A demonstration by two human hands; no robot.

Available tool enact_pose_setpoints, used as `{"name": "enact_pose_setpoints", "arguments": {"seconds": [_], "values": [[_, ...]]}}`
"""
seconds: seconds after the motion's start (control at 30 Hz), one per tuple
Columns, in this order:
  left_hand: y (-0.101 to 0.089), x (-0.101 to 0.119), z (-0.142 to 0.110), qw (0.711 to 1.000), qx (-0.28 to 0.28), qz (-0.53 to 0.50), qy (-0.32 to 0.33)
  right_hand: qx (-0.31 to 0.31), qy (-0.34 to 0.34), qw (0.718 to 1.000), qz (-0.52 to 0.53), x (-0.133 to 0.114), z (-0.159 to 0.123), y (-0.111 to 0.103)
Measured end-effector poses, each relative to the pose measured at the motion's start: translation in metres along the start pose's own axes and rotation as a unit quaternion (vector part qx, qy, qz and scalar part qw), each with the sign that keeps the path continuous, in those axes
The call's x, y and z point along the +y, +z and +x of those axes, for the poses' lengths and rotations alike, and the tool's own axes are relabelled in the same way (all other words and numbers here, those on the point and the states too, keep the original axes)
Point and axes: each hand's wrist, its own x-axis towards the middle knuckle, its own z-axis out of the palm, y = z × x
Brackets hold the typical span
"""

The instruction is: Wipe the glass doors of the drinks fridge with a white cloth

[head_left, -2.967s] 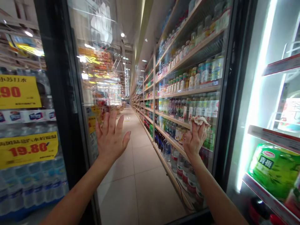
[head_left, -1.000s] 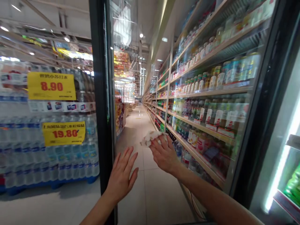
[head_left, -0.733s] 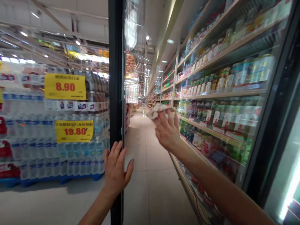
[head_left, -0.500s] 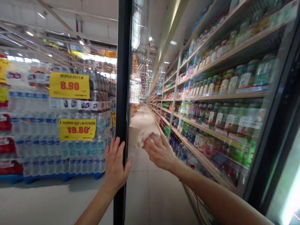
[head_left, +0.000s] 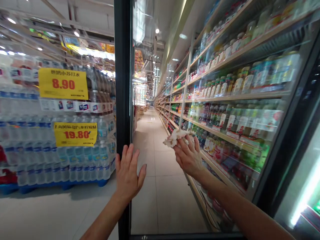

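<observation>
A glass door (head_left: 150, 206) with a black frame (head_left: 123, 83) stands before me. My left hand (head_left: 130, 171) lies at the frame's left upright, fingers stretched out and apart, holding nothing. My right hand (head_left: 188, 155) presses a crumpled whitish cloth (head_left: 172, 138) to the glass, right of my left hand. The cloth sticks out past the fingertips; its part under the palm is hidden. Shelves of bottles show in the glass behind the right hand.
Left of the door, packs of bottled water (head_left: 82, 166) are stacked on a blue pallet (head_left: 66, 185). Yellow price signs (head_left: 63, 84) hang on the stack. At the right edge a bright light strip (head_left: 303, 196) glows by the dark cabinet edge (head_left: 282, 140).
My right hand has moved to the right across the glass with the cloth. The view has shifted a little, and the door frame now sits farther left. My left hand stays by the frame.
</observation>
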Motion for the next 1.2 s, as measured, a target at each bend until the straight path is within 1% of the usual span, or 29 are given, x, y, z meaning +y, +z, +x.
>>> {"name": "enact_pose_setpoints", "arguments": {"seconds": [0.03,0.13,0.17,0.2,0.3,0.33,0.37,0.47,0.5,0.53,0.57,0.63,0.67,0.7,0.8,0.83,0.87,0.9,0.97,1.0,1.03,1.13,1.17,1.2], "values": [[0.003,0.004,0.000,1.000,-0.004,-0.004,0.007,0.000,0.001,1.000,0.003,0.003,-0.006,-0.001],[0.013,0.017,0.003,0.999,-0.022,-0.018,0.034,-0.022,-0.050,0.998,0.027,0.006,-0.027,-0.003],[0.017,0.021,0.006,0.999,-0.027,-0.021,0.040,-0.022,-0.051,0.998,0.023,0.007,-0.030,-0.005],[0.021,0.024,0.008,0.998,-0.030,-0.021,0.041,-0.016,-0.035,0.999,0.006,0.011,-0.030,-0.007],[0.032,0.031,0.016,0.999,-0.028,-0.018,0.033,0.016,0.075,0.995,-0.068,0.023,-0.020,-0.014],[0.035,0.032,0.018,0.999,-0.026,-0.016,0.030,0.022,0.098,0.992,-0.081,0.026,-0.018,-0.015],[0.037,0.034,0.020,0.999,-0.025,-0.012,0.029,0.022,0.101,0.991,-0.080,0.028,-0.018,-0.016],[0.042,0.035,0.021,0.999,-0.033,-0.006,0.022,0.005,0.046,0.998,-0.043,0.034,-0.028,-0.017],[0.043,0.035,0.021,0.999,-0.033,-0.007,0.020,0.005,0.047,0.998,-0.042,0.037,-0.032,-0.018],[0.043,0.034,0.021,0.999,-0.031,-0.007,0.019,0.010,0.073,0.996,-0.051,0.042,-0.036,-0.018],[0.044,0.034,0.021,0.999,-0.026,-0.007,0.019,0.021,0.119,0.990,-0.068,0.047,-0.039,-0.019],[0.045,0.033,0.020,1.000,-0.016,-0.003,0.025,0.045,0.222,0.969,-0.101,0.053,-0.045,-0.021],[0.046,0.033,0.020,1.000,-0.014,-0.001,0.028,0.048,0.245,0.963,-0.104,0.054,-0.050,-0.022],[0.047,0.033,0.020,0.999,-0.015,0.000,0.031,0.041,0.241,0.965,-0.095,0.053,-0.055,-0.022],[0.049,0.032,0.019,0.999,-0.019,-0.005,0.027,-0.004,0.137,0.990,-0.042,0.048,-0.075,-0.022],[0.050,0.033,0.019,1.000,-0.016,-0.007,0.026,-0.007,0.125,0.991,-0.037,0.050,-0.080,-0.022],[0.050,0.033,0.019,1.000,-0.011,-0.008,0.026,0.001,0.142,0.989,-0.046,0.053,-0.083,-0.022],[0.051,0.034,0.019,1.000,-0.008,-0.009,0.027,0.019,0.182,0.981,-0.064,0.057,-0.085,-0.023],[0.051,0.038,0.022,0.999,0.001,-0.014,0.033,0.056,0.271,0.956,-0.102,0.064,-0.084,-0.024],[0.052,0.040,0.025,0.999,0.001,-0.016,0.035,0.063,0.287,0.950,-0.108,0.065,-0.083,-0.025],[0.052,0.043,0.029,0.999,0.002,-0.020,0.036,0.056,0.277,0.954,-0.104,0.065,-0.084,-0.025],[0.054,0.050,0.043,0.999,0.000,-0.022,0.029,0.010,0.162,0.984,-0.070,0.067,-0.095,-0.024],[0.054,0.051,0.047,1.000,0.001,-0.019,0.023,0.006,0.149,0.986,-0.074,0.072,-0.100,-0.025],[0.055,0.052,0.051,1.000,0.002,-0.016,0.019,0.015,0.168,0.982,-0.088,0.080,-0.106,-0.027]]}}
